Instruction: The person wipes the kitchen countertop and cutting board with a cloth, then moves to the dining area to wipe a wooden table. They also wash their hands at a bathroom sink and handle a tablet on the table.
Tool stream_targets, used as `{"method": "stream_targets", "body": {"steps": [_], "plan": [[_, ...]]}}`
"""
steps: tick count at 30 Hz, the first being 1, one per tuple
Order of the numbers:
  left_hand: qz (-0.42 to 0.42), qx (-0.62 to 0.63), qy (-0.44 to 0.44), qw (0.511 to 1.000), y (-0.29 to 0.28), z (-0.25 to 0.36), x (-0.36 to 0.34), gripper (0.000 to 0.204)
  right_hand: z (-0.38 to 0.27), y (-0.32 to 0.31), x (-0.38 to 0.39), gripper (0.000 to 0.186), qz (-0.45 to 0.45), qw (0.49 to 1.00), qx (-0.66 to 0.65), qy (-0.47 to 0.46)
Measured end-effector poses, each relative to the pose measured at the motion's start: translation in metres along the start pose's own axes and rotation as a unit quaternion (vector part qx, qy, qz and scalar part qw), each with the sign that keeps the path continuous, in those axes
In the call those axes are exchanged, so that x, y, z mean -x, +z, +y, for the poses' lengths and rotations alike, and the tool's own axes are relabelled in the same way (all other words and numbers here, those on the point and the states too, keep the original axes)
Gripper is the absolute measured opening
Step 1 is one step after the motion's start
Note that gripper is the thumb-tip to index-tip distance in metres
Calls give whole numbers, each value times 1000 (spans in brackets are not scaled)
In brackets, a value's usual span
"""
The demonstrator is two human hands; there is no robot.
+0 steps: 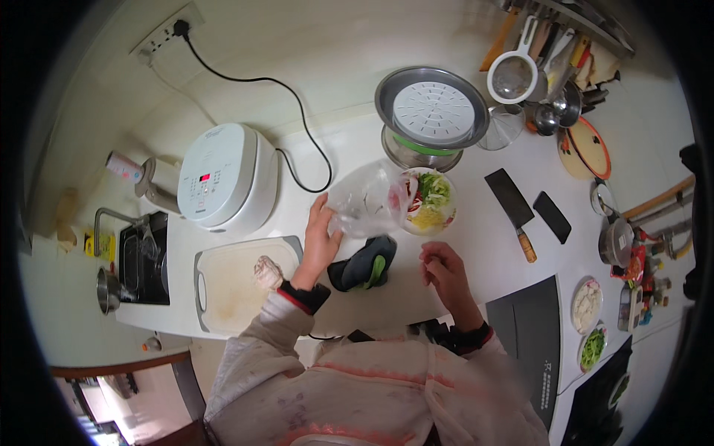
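My left hand grips the near left end of a see-through plastic bag. The bag's far right side reaches the rim of a round plate with shredded green, yellow and red vegetables. My right hand hovers over the white counter in front of the plate, fingers curled together; what is in them, if anything, I cannot make out. Between my hands lies a dark bundle with a green patch. A pale, wrinkled lump rests on the cutting board beside my left wrist.
A white rice cooker stands at left, near the sink. Behind the plate is a metal steamer pot. At right lie a cleaver, a phone and a dark cooktop. Two plates of food sit farther right.
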State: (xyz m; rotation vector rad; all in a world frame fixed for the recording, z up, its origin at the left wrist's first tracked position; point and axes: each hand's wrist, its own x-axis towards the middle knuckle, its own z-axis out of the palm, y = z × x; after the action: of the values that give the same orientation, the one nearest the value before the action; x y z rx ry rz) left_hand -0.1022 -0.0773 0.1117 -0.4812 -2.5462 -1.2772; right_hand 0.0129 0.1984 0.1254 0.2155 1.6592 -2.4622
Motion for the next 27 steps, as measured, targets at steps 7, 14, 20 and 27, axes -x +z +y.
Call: {"method": "stream_targets", "body": {"steps": [7, 14, 20, 27], "plan": [[2, 42, -39, 998, -14, 59, 97, 28, -22, 67, -53, 15, -204, 879, 384, -197], [52, 118, -129, 983, -7, 60, 149, 24, 43, 96, -84, 19, -274, 801, 528, -65], [187, 300, -267, 896, -13, 38, 162, 20, 24, 76, -64, 47, -231, 786, 481, -311], [111, 324, -336, 877, -12, 30, 129, 68, 54, 75, -89, 62, -103, 952, 290, 3]]}}
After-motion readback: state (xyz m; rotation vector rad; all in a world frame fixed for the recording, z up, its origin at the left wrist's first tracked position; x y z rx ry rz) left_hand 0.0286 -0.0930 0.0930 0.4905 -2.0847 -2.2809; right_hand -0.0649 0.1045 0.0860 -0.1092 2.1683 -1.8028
